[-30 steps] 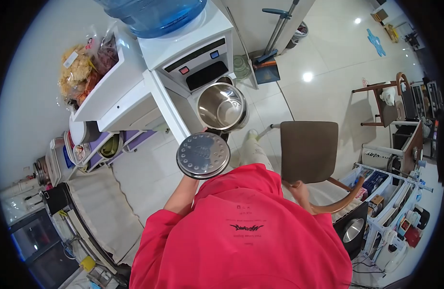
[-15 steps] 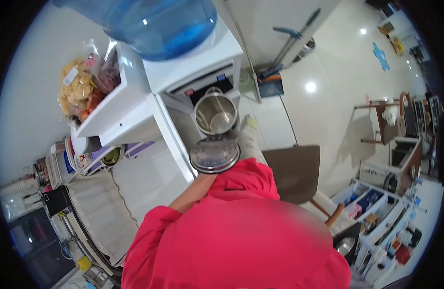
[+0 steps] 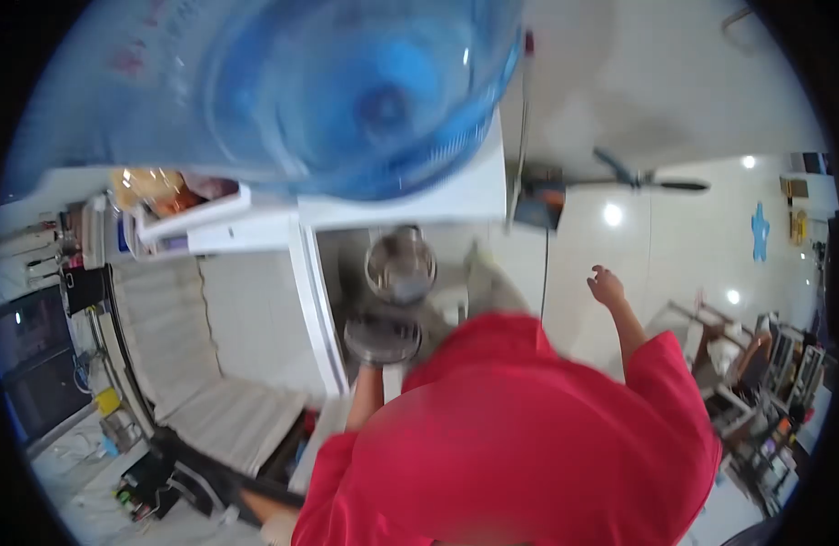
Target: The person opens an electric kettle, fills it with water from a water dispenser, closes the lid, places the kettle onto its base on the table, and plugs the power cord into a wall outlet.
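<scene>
Kettle near panel edge; left grip hidden, can't tell; right grip released over open floor.

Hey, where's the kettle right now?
In the head view, the kettle is near the middle, slightly left, lower in the picture than the blue bottle and just above its own open lid.
</scene>
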The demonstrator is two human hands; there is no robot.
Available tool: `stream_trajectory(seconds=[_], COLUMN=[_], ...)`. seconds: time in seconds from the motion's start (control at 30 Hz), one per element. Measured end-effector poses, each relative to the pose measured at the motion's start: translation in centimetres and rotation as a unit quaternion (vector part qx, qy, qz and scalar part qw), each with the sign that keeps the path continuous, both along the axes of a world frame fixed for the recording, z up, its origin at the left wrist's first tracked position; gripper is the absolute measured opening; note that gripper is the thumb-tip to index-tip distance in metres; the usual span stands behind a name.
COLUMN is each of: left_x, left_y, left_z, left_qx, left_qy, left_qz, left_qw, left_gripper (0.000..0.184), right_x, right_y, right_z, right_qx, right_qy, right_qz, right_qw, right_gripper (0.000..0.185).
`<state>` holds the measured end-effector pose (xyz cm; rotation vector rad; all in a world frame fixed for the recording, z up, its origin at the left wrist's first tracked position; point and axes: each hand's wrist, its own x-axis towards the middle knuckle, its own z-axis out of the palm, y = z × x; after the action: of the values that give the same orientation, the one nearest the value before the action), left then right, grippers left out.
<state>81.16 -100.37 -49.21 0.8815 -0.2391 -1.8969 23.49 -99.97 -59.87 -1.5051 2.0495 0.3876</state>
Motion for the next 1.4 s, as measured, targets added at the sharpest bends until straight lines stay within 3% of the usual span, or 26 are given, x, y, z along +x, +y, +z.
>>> stream_trajectory(seconds=[0.03, 0.07, 0.1, 0.17, 0.27, 0.33, 0.6, 0.67, 0.73, 0.77, 0.83, 0.9, 1.0, 1.07, 1.13, 1.2, 1.27, 1.4], left_x=[-0.1, 0.1, 0.2, 0.6, 1.4, 1.7, 0.3, -0.8, -1.5, -4.0, -4.8, -4.2, -3.9, -5.9, -7.1, -5.7, -5.7, -8.2], left_y=[-0.8, -1.1, -1.8, -1.5, -0.3, 0.3, 0.7, 0.0, -1.2, -1.3, -1.4, -3.1, -2.7, -1.3, -0.8, -1.8, -3.1, -4.3], left_z=[-0.6, -0.8, -0.9, -1.6, -3.9, -6.3, -19.6, -22.4, -26.6, -21.8, -16.4, -17.1, -14.9, -10.7, -7.4, -11.5, -9.7, -9.2], left_qx=[-0.02, -0.039, -0.056, -0.081, -0.114, -0.139, -0.236, -0.256, -0.098, -0.069, -0.029, -0.121, -0.088, -0.083, 0.0, -0.086, -0.091, -0.059], left_qy=[0.01, 0.015, 0.022, 0.034, 0.039, 0.05, 0.122, 0.126, 0.034, -0.076, -0.212, -0.292, -0.266, -0.283, -0.198, -0.374, -0.282, -0.285], left_qz=[0.004, 0.002, -0.004, -0.002, 0.011, 0.024, 0.044, 0.037, 0.035, 0.076, 0.102, -0.105, -0.093, -0.04, 0.039, -0.064, -0.172, -0.175], left_qw=[1.0, 0.999, 0.998, 0.996, 0.993, 0.989, 0.963, 0.958, 0.994, 0.992, 0.971, 0.943, 0.955, 0.955, 0.979, 0.921, 0.939, 0.941], left_gripper=[0.045, 0.045, 0.045, 0.046, 0.046, 0.047, 0.048, 0.048, 0.047, 0.043, 0.04, 0.04, 0.037, 0.037, 0.04, 0.041, 0.041, 0.036], right_x=[1.1, 2.9, 5.8, 9.9, 15.3, 16.9, 18.8, 19.1, 20.2, 21.0, 22.8, 24.2, 26.7, 27.7, 28.4, 28.7, 28.8, 29.2], right_y=[-4.9, -8.1, -12.7, -17.3, -20.0, -20.9, -18.4, -17.6, -16.5, -16.7, -16.5, -17.7, -18.1, -17.9, -17.9, -16.9, -16.0, -16.0], right_z=[0.3, 2.4, 7.6, 12.0, 20.1, 22.0, 12.4, 8.8, 6.0, 5.5, 3.0, 1.6, 0.2, 0.2, 0.6, 0.8, 1.5, 0.7], right_qx=[-0.069, -0.17, -0.182, -0.316, -0.428, -0.457, -0.447, -0.466, -0.469, -0.486, -0.491, -0.518, -0.518, -0.543, -0.539, -0.53, -0.522, -0.543], right_qy=[-0.059, -0.248, -0.348, -0.376, -0.41, -0.411, -0.482, -0.531, -0.544, -0.561, -0.542, -0.507, -0.526, -0.527, -0.541, -0.551, -0.539, -0.521], right_qz=[-0.032, -0.082, -0.073, -0.079, -0.002, 0.04, 0.084, 0.084, 0.09, 0.087, 0.07, 0.067, 0.082, 0.07, 0.043, 0.017, 0.008, 0.012], right_qw=[0.995, 0.95, 0.917, 0.868, 0.805, 0.788, 0.749, 0.702, 0.69, 0.664, 0.678, 0.686, 0.67, 0.65, 0.644, 0.644, 0.661, 0.659], right_gripper=[0.044, 0.043, 0.04, 0.039, 0.041, 0.042, 0.052, 0.061, 0.069, 0.077, 0.087, 0.097, 0.11, 0.118, 0.119, 0.12, 0.121, 0.119])
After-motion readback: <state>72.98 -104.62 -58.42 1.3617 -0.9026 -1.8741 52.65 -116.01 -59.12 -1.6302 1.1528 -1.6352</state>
